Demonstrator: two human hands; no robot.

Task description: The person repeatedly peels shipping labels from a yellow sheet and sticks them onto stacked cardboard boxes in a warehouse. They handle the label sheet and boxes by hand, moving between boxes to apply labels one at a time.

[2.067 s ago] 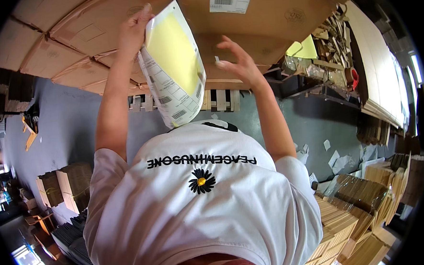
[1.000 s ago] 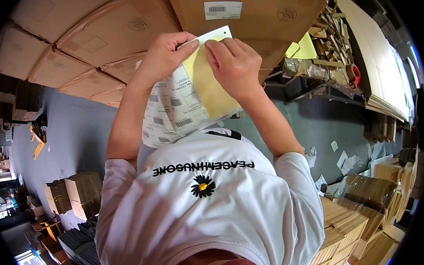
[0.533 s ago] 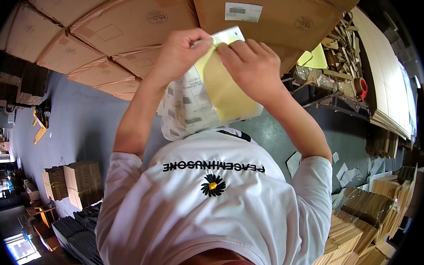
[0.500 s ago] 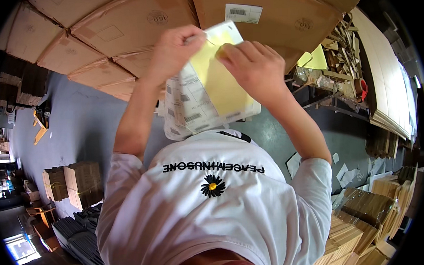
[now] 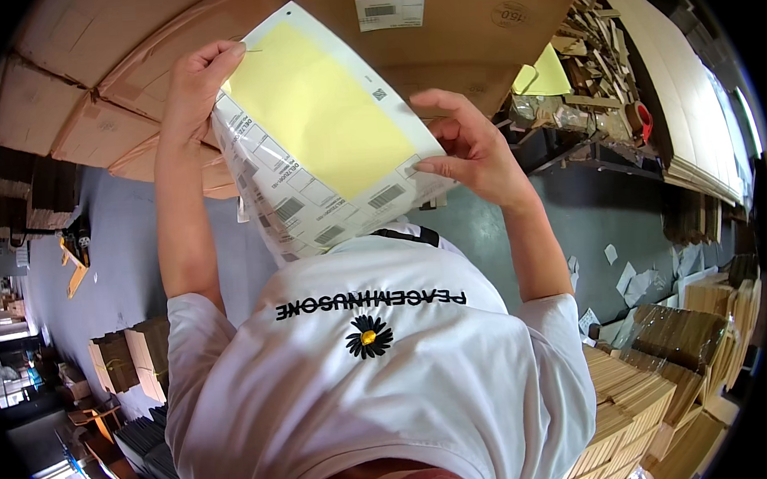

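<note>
A sheet of printed labels [image 5: 380, 203] hangs in front of my chest, held up between both hands. Most of its front is a bare yellow area [image 5: 316, 104] with a white border; printed labels line its lower edge. More printed paper [image 5: 263, 181] curls down at its lower left. My left hand [image 5: 200, 84] is closed, pinching the sheet's upper left edge between thumb and fingers. At the lower right edge is my right hand [image 5: 470, 144], its thumb on the front and its index finger raised. Its other fingers are curled and partly hidden at the sheet's edge.
Large brown cartons [image 5: 123, 71] are stacked ahead; one bears a white label [image 5: 391, 12]. At right, a cart of cardboard scraps [image 5: 595, 64] holds a red tape roll [image 5: 639, 122]. Flat cardboard bundles [image 5: 618, 409] lie at lower right. A yellow pallet jack [image 5: 74, 266] stands at left.
My hands have moved apart, the left one leftward, the right one down to the sheet's lower right edge. More of the yellow area shows now, as the sheet is spread wider.
</note>
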